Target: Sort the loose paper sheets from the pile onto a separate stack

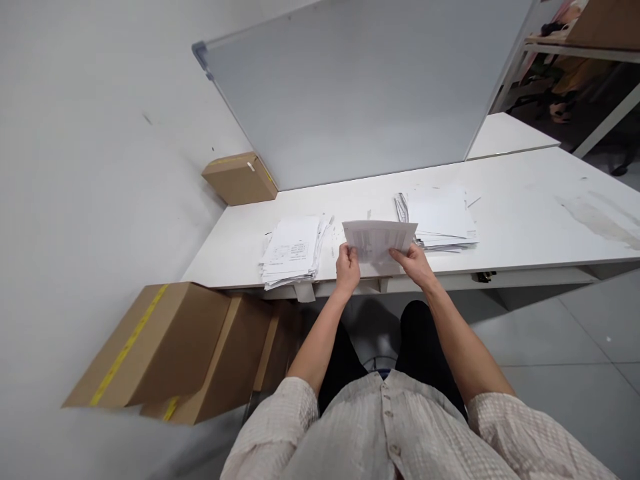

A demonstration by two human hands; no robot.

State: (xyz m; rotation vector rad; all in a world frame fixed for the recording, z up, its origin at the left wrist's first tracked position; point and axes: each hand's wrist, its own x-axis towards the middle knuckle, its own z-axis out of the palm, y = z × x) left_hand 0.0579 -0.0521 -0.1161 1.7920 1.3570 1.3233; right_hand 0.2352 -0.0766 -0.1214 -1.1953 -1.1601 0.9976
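A printed sheet of paper [377, 239] is held up over the front edge of the white desk, tilted toward me. My left hand [347, 268] is closed on its left edge, thumb on the near face. On the opposite edge, my right hand [414, 263] pinches the sheet the same way. Whether more than one sheet is in my hands, I cannot tell. To the left lies a messy stack of printed papers [291, 250]. Another stack of papers [440, 212] rests to the right, its top sheet mostly blank and its near corner behind my right hand.
The white desk [520, 207] runs along a whiteboard [360, 93]. A small cardboard box [240, 179] stands at its back left corner. Larger cardboard boxes [160, 340] are piled on the left below desk height. An open shelf [500, 279] lies under the desktop.
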